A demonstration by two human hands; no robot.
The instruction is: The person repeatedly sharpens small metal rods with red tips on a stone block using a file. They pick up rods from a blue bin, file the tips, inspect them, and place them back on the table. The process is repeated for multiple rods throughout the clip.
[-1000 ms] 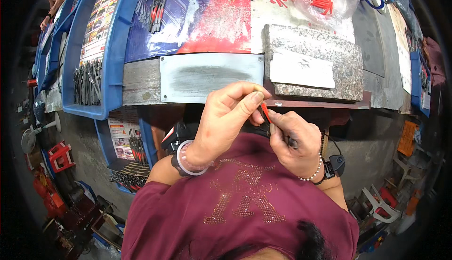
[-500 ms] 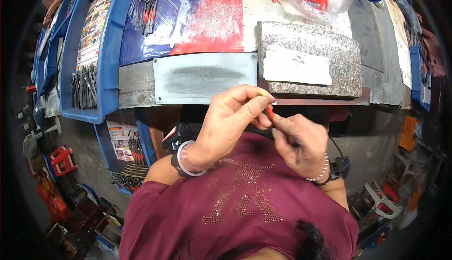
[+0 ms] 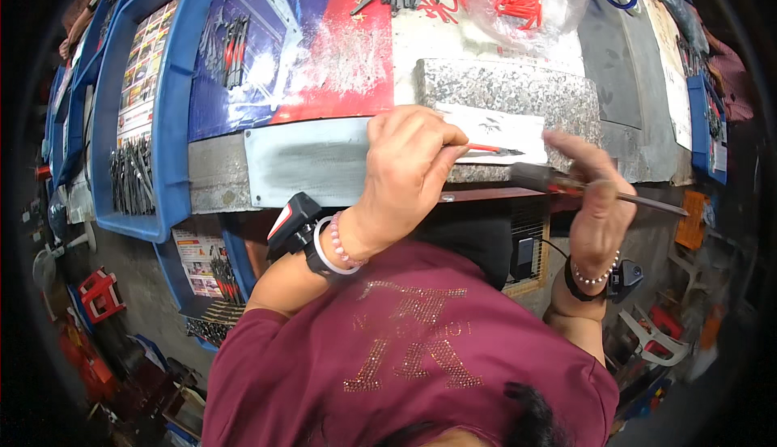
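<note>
Worn grey workbench [image 3: 220, 173] spreads ahead. Near its front edge the left hand [image 3: 413, 159] pinches a thin red-and-black stick [image 3: 484, 148], its dark tip over white paper [image 3: 530, 127] on a speckled stone block [image 3: 510, 83]; contact is unclear. The right hand [image 3: 600, 204], blurred, is closed on a dark tool [image 3: 530, 177], forefinger stretched out. Half a second ago both hands met around the stick; now they are apart, which suggests the work has shifted onto the stone. Farther out are a metal plate [image 3: 312, 151], a blue tray [image 3: 174, 115] and a plastic bag [image 3: 560, 11].
</note>
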